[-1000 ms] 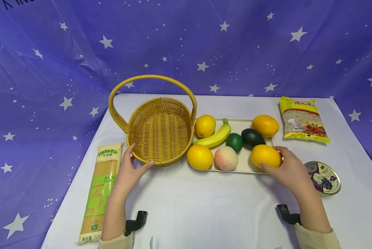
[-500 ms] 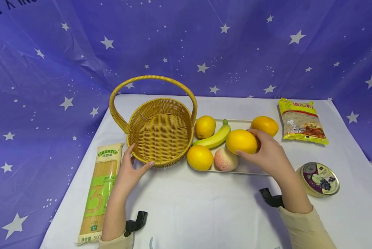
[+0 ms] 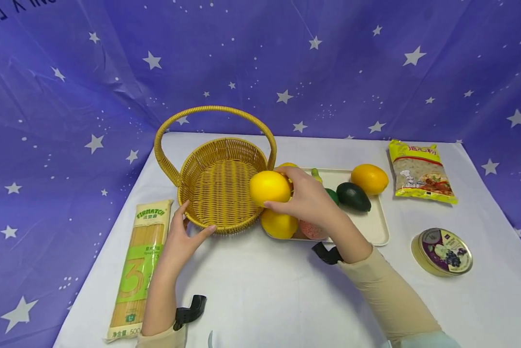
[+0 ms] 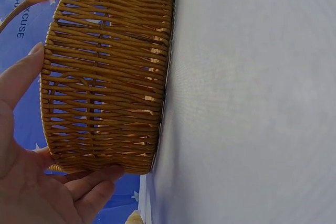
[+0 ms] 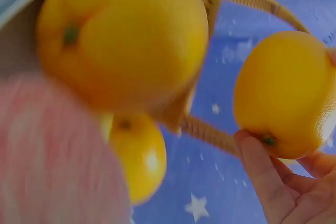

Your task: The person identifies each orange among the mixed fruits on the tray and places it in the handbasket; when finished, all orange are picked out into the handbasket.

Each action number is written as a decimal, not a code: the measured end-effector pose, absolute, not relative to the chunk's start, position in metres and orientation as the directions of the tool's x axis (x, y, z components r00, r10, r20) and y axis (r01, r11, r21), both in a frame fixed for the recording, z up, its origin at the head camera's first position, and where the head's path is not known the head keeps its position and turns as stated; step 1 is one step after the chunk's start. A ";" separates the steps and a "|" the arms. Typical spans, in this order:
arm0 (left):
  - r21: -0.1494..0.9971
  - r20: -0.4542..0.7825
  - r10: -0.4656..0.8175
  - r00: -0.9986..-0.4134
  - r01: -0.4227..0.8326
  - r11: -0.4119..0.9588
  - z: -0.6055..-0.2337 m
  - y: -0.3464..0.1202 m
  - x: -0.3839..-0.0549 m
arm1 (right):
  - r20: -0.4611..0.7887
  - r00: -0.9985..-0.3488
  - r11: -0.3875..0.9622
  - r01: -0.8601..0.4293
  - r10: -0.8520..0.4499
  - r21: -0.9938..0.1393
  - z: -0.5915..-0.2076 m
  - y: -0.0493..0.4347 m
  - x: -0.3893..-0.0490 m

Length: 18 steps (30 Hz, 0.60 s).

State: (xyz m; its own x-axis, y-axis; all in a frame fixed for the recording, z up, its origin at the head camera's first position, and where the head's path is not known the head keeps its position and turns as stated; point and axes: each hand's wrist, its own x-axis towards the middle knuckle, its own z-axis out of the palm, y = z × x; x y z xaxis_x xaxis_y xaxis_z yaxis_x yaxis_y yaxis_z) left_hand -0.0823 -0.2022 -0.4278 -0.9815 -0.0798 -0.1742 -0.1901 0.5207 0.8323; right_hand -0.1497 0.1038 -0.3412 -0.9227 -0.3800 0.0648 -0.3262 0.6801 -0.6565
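Note:
My right hand (image 3: 305, 198) holds an orange (image 3: 270, 188) between thumb and fingers, raised over the right rim of the wicker basket (image 3: 227, 193). The right wrist view shows the green stem dimple of this held orange (image 5: 289, 95). My left hand (image 3: 184, 241) grips the basket at its front left, thumb and fingers spread along the rim; in the left wrist view, its fingers (image 4: 94, 187) bend against the woven wall. Directly below the held fruit, another orange (image 3: 279, 224) lies beside a pink peach (image 3: 313, 230), which my right hand partly covers.
A cream tray (image 3: 375, 232) carries a dark avocado (image 3: 353, 197), a yellow-orange fruit (image 3: 370, 179) and a mostly hidden banana (image 3: 316, 175). Spaghetti (image 3: 140, 270) lies left of the basket. A yellow food bag (image 3: 422, 171) and a round tin (image 3: 445, 252) are at right. The basket handle (image 3: 216, 108) arches upright.
My right hand has lifted the orange from the tray's front right corner and carried it left, over the other fruit, to the basket's rim. My left hand stays at the basket.

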 end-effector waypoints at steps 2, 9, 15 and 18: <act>0.831 -0.176 -0.077 -0.981 -0.190 0.522 -0.427 -0.203 -0.082 | 0.067 -0.911 0.658 -0.344 -0.408 -0.670 -0.345 0.091 -0.154; 0.837 -0.176 -0.073 -0.982 -0.188 0.514 -0.428 -0.202 -0.081 | 0.059 -0.887 0.664 -0.385 -0.457 -0.641 -0.357 0.051 -0.162; 0.837 -0.169 -0.070 -0.983 -0.181 0.516 -0.428 -0.203 -0.080 | 0.046 -0.854 0.665 -0.437 -0.518 -0.606 -0.369 0.020 -0.167; 0.837 -0.165 -0.067 -0.984 -0.175 0.518 -0.428 -0.202 -0.081 | 0.044 -0.841 0.660 -0.453 -0.539 -0.600 -0.376 0.007 -0.170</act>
State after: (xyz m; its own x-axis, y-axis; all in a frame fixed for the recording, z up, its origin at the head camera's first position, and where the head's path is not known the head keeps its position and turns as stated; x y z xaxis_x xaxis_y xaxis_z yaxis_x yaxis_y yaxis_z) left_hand -0.0807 -0.2020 -0.4281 -0.9841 -0.0671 -0.1645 -0.1753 0.5184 0.8370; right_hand -0.1699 0.0074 -0.3762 -0.8414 -0.5387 0.0438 -0.4534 0.6595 -0.5995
